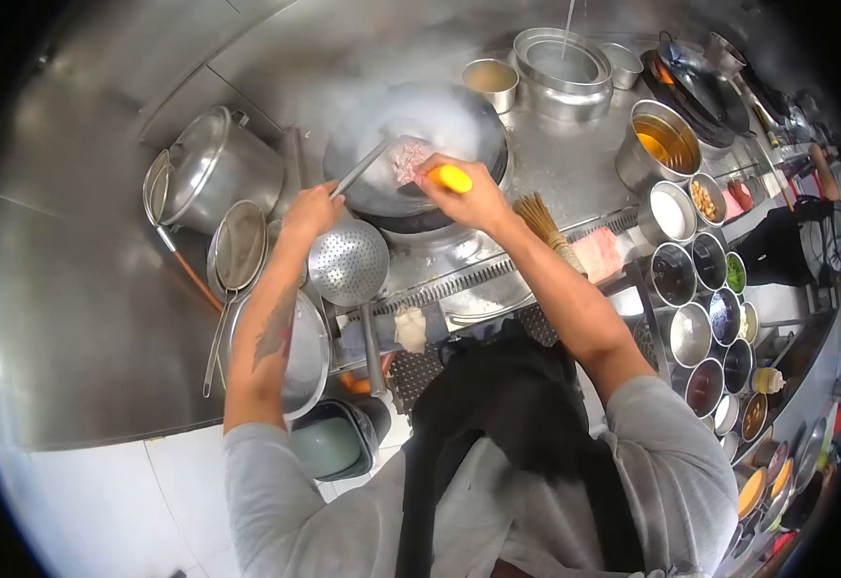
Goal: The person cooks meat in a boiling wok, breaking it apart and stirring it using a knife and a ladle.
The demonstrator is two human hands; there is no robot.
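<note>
"Over the steaming wok [483,116], what does each hand hold?"

"The left hand [315,210] has its grip closed round a slim metal handle [363,168], which slants toward the middle of the wok. The right hand [469,197] has its grip clamped on a yellow-ended tool [453,179]; I can't make out its far end."

"And the pink mince [409,159]?"

"Just beside the right hand's fingers, near the tip of the metal handle, within the wok's outline. Whether it sits on a utensil I can't tell; steam blurs that part."

"What's close by on the table [575,159]?"

"Nearer the person and a little left, a perforated ladle [348,260], its handle pointing back at the apron [498,385]. On the right, a bristle brush [538,222] lies next to a pink cloth [602,252]. Past those, a pot of amber liquid [632,159] stands near a cluster of metal bowls [649,226]. Far left stands a big lidded pot [213,159]."
</note>
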